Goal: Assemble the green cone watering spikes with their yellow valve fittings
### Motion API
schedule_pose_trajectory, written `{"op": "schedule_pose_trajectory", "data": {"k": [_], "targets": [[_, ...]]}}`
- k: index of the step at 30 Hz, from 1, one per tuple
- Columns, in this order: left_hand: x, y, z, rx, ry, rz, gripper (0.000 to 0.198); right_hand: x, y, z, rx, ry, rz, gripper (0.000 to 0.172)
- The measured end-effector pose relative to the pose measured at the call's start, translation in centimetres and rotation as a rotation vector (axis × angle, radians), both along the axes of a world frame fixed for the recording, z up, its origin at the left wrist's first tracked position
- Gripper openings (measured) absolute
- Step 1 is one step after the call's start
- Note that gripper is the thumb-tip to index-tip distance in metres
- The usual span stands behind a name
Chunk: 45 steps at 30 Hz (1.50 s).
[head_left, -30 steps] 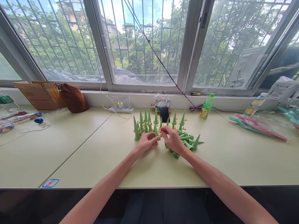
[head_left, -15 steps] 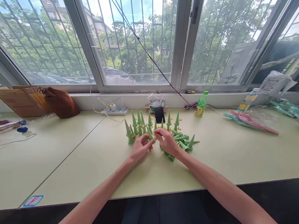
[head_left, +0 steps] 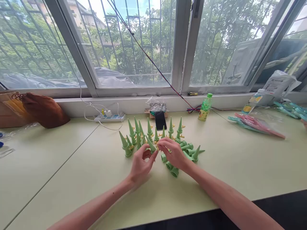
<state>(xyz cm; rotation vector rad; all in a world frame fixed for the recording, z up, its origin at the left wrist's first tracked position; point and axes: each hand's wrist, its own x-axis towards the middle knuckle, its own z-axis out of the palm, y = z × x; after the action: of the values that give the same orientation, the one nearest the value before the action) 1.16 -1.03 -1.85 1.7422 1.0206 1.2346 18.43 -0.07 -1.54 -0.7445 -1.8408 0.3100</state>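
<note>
A green plastic watering spike [head_left: 150, 144], pointed end up and tilted to the left, is gripped between the thumb and fingers of my left hand [head_left: 142, 163]. My right hand [head_left: 173, 151] pinches a small yellow valve [head_left: 157, 147] against the spike's side; the fingertips partly cover it. Behind my hands, several green spikes with yellow valves [head_left: 125, 144] stand upright. Loose green spikes [head_left: 189, 150] lie in a pile beside and beyond my right hand, one of them standing.
A black phone [head_left: 160, 120] leans on a small box behind the spikes. At the back are a power strip [head_left: 110, 118], a green-capped bottle [head_left: 205, 108] and a brown pouch [head_left: 45, 110]. Pink and teal packaged pieces [head_left: 259, 125] lie to the right.
The camera view has shifted and tilted slightly. Both hands keep hold of the spike and valve, with my left wrist turned a little.
</note>
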Motion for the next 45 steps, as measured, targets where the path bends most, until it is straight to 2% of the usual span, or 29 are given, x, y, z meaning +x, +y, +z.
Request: {"op": "schedule_pose_trajectory", "data": {"k": [7,14,22,31,37,45], "targets": [[-0.1,-0.1,-0.8,-0.024,-0.059,-0.013,0.022,0.2,-0.1,-0.4,-0.016,-0.025,0.020,0.016],[-0.7,-0.4,-0.9,-0.106,-0.076,-0.027,0.023,0.3,-0.4,-0.7,-0.047,-0.076,0.048,0.020],[-1.1,0.0,-0.7,-0.040,-0.069,-0.004,0.025,0.2,-0.6,0.1,-0.048,-0.081,0.099,0.022],[-1.2,0.2,-0.6,0.004,-0.044,-0.005,0.024,0.2,-0.7,0.4,-0.034,-0.095,0.062,0.018],[-1.4,0.1,-0.7,-0.015,-0.029,-0.040,0.025,0.3,-0.7,-0.2,-0.076,-0.120,0.034,0.019],[-1.7,0.1,-0.8,-0.079,-0.012,-0.096,0.021,0.2,-0.9,0.0,-0.130,-0.121,0.029,0.014]]}}
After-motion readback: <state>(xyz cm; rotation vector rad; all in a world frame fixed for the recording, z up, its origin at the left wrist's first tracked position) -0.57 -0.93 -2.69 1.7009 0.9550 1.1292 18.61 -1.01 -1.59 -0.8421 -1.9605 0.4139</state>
